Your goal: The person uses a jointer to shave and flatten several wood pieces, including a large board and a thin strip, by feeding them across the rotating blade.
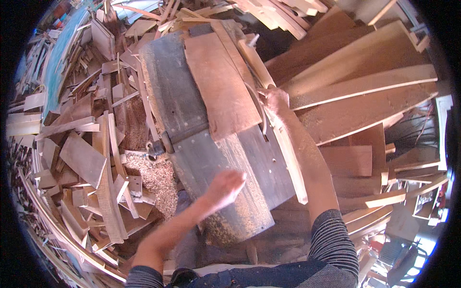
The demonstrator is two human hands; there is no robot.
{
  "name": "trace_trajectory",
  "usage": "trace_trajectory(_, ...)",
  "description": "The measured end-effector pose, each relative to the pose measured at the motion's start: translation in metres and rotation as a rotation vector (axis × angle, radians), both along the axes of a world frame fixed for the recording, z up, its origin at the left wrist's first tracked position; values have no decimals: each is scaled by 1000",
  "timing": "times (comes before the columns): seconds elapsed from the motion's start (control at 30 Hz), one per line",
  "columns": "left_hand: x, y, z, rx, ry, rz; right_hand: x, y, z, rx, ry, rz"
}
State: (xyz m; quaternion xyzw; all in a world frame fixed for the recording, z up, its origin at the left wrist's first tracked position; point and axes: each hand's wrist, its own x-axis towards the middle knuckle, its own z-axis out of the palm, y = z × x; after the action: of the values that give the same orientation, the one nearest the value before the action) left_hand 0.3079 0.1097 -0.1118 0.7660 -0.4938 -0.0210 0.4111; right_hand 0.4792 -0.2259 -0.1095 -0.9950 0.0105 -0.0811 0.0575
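Note:
A dark metal machine table [169,81], dusted with sawdust, stands in front of me. On its far half lies a flat reddish-brown board [218,84] with a wavy edge. Over the near half, my left hand [224,188] is held with curled fingers, slightly blurred; whether anything is in it is hidden. My right hand [277,98] reaches far along the right side, its fingers closed at the long pale wooden strip [287,152] that runs along the table's edge. A thin curved strip [256,103] sits between that hand and the board.
Offcuts [84,158] heap up on the left, around a pile of shavings [152,180]. Wide planks [360,57] are stacked at the right, with a rectangular board [346,161] nearer to me. More pale sticks [273,14] lie beyond the machine.

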Motion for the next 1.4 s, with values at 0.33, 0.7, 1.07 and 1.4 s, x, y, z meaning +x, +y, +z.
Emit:
trace_trajectory(0.33,-9,52,-48,47,27,25,168,-27,2,7,63,71)
trace_trajectory(0.7,-4,53,-49,83,77,20,238,30,33,-167,516,-312)
trace_trajectory(1.07,-17,57,-62,70,54,51,175,2,154,-147,324,-347)
trace_trajectory(1.4,-17,39,-61,94,-96,50,-294,-5,289,403,-163,-700)
